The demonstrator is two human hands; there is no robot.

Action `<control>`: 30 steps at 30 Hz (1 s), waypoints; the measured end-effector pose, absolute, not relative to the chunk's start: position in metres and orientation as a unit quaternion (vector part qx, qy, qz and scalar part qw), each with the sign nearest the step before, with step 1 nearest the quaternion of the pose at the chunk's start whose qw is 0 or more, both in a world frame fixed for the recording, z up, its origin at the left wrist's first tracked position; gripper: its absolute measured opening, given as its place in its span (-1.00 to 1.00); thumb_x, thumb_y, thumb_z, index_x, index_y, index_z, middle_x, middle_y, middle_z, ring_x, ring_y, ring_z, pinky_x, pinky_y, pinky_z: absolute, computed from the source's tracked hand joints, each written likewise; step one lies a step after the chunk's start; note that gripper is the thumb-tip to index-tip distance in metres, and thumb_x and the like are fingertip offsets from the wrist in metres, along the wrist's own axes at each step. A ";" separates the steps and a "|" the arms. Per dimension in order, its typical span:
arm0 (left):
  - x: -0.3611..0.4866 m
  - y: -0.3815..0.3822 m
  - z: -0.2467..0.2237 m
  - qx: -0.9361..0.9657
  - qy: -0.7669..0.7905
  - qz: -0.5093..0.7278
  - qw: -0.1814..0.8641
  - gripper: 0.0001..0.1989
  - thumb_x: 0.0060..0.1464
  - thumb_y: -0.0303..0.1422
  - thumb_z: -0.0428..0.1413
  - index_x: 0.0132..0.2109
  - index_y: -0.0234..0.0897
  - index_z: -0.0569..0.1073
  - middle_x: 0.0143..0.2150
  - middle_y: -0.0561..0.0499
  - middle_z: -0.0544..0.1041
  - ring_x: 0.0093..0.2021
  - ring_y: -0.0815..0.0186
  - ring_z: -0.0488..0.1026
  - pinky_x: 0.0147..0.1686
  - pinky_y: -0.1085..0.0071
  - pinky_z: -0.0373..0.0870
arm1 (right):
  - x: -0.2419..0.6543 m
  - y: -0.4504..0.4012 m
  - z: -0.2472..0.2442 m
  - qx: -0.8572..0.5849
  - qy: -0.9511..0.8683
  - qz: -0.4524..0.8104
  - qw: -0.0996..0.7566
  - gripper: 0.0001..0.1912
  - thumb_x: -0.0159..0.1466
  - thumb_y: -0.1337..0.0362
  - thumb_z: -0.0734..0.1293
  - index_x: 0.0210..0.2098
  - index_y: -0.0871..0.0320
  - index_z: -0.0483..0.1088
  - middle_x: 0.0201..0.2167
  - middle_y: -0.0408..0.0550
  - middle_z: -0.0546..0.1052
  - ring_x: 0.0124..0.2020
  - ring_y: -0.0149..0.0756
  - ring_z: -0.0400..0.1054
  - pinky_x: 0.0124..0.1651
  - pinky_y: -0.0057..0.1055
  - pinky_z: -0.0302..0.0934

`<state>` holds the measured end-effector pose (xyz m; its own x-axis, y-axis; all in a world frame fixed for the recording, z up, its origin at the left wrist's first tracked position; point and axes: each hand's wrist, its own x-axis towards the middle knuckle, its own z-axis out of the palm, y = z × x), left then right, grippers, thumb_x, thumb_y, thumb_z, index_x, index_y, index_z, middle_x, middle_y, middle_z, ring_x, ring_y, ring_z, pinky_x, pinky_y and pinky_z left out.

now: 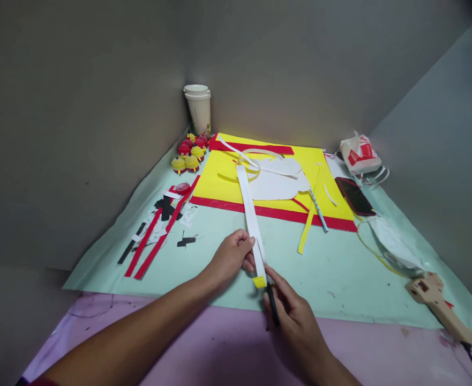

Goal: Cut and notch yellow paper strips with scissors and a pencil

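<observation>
My left hand is closed on a long white paper strip, pinching it near its lower end. A yellow piece is at the strip's near end. My right hand is closed on black-handled scissors; their blades lie at the strip's right edge and are mostly hidden. The strip's far end rests over the yellow sheet, beside a cut white paper. Red bands run along that sheet's near and far edges.
At the left lie red strips and black scraps. Small red and yellow balls sit before a lidded cup. Rightward are a phone, a face mask, a glue gun and a crumpled bag.
</observation>
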<state>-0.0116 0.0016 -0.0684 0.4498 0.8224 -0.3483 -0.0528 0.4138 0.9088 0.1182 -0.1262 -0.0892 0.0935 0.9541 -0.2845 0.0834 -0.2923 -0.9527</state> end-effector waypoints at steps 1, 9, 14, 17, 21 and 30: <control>-0.011 0.002 -0.068 0.449 0.430 0.301 0.723 -0.82 0.19 -0.32 0.05 -0.36 -0.26 0.27 -0.57 0.02 0.48 -0.61 0.41 0.42 -0.56 0.53 0.35 | 0.118 -0.126 -0.088 -0.614 -0.427 0.518 0.416 -0.41 0.33 0.02 0.24 0.29 0.10 0.23 -0.46 -0.14 0.39 -0.52 -0.39 0.15 -0.46 -0.47 0.16; -0.013 0.002 -0.073 0.444 0.432 0.306 0.723 -0.79 0.18 -0.26 0.08 -0.36 -0.28 0.30 -0.56 0.02 0.48 -0.60 0.41 0.42 -0.56 0.54 0.36 | 0.118 -0.126 -0.089 -0.613 -0.433 0.507 0.424 -0.39 0.31 -0.01 0.25 0.28 0.10 0.26 -0.49 -0.12 0.43 -0.55 -0.38 0.21 -0.49 -0.47 0.20; -0.013 0.004 -0.075 0.437 0.433 0.317 0.722 -0.77 0.18 -0.22 0.08 -0.33 -0.28 0.31 -0.55 0.02 0.48 -0.61 0.40 0.42 -0.57 0.53 0.35 | 0.118 -0.128 -0.092 -0.610 -0.430 0.516 0.421 -0.41 0.32 0.01 0.26 0.28 0.10 0.25 -0.49 -0.15 0.38 -0.54 -0.39 0.15 -0.49 -0.48 0.15; -0.013 0.004 -0.075 0.442 0.429 0.318 0.721 -0.78 0.17 -0.23 0.08 -0.35 -0.27 0.29 -0.56 0.03 0.48 -0.62 0.41 0.42 -0.58 0.54 0.34 | 0.119 -0.129 -0.093 -0.604 -0.432 0.526 0.415 -0.44 0.35 0.04 0.24 0.29 0.06 0.22 -0.49 -0.19 0.31 -0.52 -0.40 0.12 -0.46 -0.47 0.14; -0.013 0.003 -0.073 0.449 0.428 0.308 0.721 -0.81 0.19 -0.28 0.04 -0.36 -0.26 0.27 -0.56 0.02 0.49 -0.63 0.41 0.41 -0.58 0.54 0.34 | 0.120 -0.128 -0.094 -0.604 -0.433 0.525 0.415 -0.46 0.36 0.05 0.23 0.30 0.03 0.21 -0.50 -0.22 0.24 -0.51 -0.39 0.12 -0.45 -0.46 0.14; -0.011 0.003 -0.071 0.456 0.436 0.301 0.715 -0.83 0.22 -0.34 -0.01 -0.36 -0.26 0.26 -0.58 0.04 0.47 -0.64 0.43 0.39 -0.59 0.55 0.33 | 0.118 -0.127 -0.092 -0.601 -0.429 0.529 0.419 -0.46 0.37 0.03 0.22 0.29 0.01 0.20 -0.49 -0.22 0.22 -0.51 -0.40 0.10 -0.45 -0.46 0.11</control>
<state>-0.0114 0.0027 -0.0715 0.4384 0.8285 -0.3484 -0.0339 0.4026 0.9147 0.1183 -0.1271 -0.0916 0.0735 0.9581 -0.2768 0.0731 -0.2819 -0.9566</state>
